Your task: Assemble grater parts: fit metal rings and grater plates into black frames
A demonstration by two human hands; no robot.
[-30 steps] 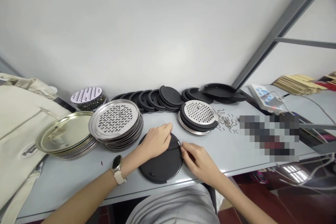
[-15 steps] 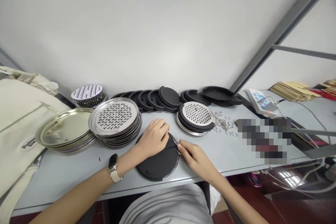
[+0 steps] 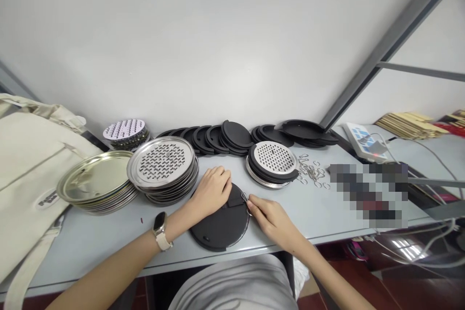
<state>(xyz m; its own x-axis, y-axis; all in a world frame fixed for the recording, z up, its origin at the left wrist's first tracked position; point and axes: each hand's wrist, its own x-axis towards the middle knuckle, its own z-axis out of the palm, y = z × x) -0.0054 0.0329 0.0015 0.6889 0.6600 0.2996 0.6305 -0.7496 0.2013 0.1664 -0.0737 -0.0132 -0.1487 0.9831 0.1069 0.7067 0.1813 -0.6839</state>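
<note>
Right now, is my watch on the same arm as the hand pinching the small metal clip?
No, the watch is on the left arm, while the right hand pinches the clip by the black disc.

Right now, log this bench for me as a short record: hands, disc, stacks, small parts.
left hand: over the upper left of the black disc
right hand: pinching a small metal piece at the disc's right edge
left stacks: gold-toned plates, then perforated metal plates
along the wall: overlapping dark discs
small parts: loose metal pieces, right of the smaller perforated plate
</note>
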